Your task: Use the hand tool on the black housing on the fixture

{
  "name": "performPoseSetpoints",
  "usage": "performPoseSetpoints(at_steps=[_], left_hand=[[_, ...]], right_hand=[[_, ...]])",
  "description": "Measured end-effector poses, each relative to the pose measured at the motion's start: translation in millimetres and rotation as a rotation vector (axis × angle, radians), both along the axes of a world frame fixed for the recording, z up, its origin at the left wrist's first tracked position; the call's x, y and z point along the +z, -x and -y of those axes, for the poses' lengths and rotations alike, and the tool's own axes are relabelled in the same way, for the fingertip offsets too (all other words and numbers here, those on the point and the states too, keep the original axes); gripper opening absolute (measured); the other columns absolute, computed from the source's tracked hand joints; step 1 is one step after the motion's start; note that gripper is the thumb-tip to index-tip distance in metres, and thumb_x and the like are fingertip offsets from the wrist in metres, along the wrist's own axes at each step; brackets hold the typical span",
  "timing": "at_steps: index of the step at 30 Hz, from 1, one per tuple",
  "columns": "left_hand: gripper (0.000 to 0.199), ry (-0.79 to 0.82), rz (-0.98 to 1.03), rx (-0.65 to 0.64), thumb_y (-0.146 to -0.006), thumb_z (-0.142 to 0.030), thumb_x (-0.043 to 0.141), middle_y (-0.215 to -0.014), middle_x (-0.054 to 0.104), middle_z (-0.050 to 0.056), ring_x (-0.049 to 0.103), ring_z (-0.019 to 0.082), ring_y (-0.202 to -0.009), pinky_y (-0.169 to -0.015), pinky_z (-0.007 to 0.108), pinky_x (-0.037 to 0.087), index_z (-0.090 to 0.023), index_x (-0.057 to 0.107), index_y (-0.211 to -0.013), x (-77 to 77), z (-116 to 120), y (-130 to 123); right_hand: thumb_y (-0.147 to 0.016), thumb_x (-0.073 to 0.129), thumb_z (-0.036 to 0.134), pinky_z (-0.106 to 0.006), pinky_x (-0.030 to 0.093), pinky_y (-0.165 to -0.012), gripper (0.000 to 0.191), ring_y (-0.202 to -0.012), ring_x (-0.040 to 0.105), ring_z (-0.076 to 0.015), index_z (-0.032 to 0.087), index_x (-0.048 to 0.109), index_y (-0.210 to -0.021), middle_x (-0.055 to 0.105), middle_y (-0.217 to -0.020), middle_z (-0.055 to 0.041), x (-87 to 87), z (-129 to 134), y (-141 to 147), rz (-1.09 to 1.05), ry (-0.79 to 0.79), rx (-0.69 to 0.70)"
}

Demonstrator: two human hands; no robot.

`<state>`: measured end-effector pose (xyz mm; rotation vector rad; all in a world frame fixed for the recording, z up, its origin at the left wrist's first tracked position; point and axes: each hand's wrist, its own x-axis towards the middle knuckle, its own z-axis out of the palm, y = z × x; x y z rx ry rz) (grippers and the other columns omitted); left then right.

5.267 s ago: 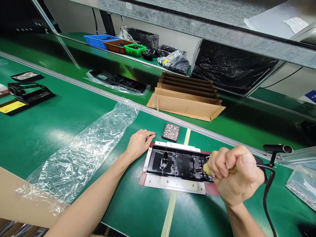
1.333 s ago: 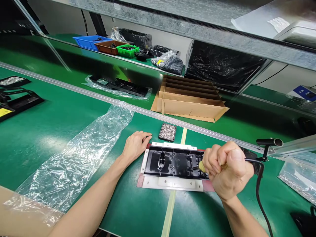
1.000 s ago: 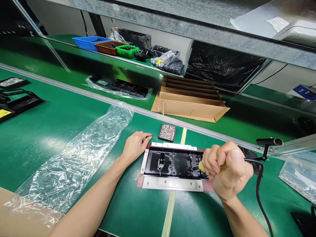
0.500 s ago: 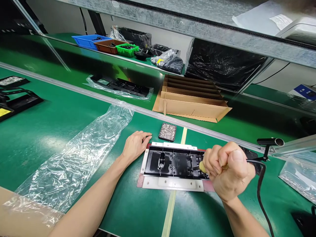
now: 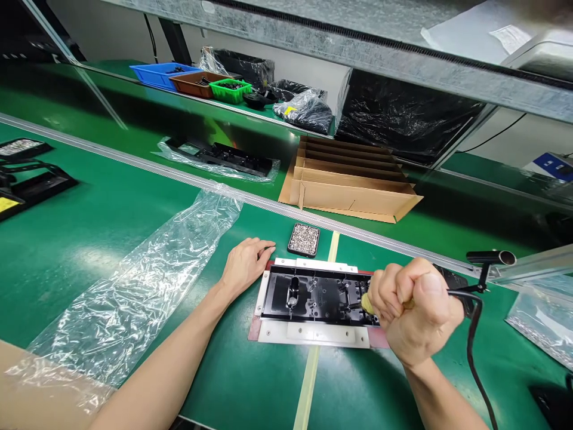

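right grip [image 5: 417, 312] partly hides panel [image 5: 324, 294], tray [image 5: 302, 254] beyond.

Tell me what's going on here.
A person's right hand grips a yellow-ended tool pointed at a black plastic panel; whether they touch is hard to tell. The panel sits in a white-edged fixture on the green bench. The left hand rests by the fixture's far left corner, with nothing visible in it. A tray of small pieces sits beyond the fixture, and a clear plastic bag lies to the left.
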<state>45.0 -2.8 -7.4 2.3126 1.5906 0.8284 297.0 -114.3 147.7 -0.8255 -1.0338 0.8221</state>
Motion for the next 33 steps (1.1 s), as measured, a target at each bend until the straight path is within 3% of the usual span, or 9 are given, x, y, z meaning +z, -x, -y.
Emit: performPoseSetpoints(at_steps=[33], left_hand=[[0.022, -0.009, -0.018, 0.0, -0.103, -0.03, 0.055, -0.078, 0.063, 0.003, 0.059, 0.024, -0.083, -0.077, 0.034, 0.046, -0.021, 0.073, -0.112, 1.3, -0.5, -3.3]], right_hand=[[-0.096, 0.054, 0.039, -0.017, 0.023, -0.033, 0.044, -0.039, 0.025, -0.0078, 0.019, 0.039, -0.059, 0.028, -0.045, 0.0052, 3.5, -0.6, -2.3, -0.004, 0.014, 0.009]])
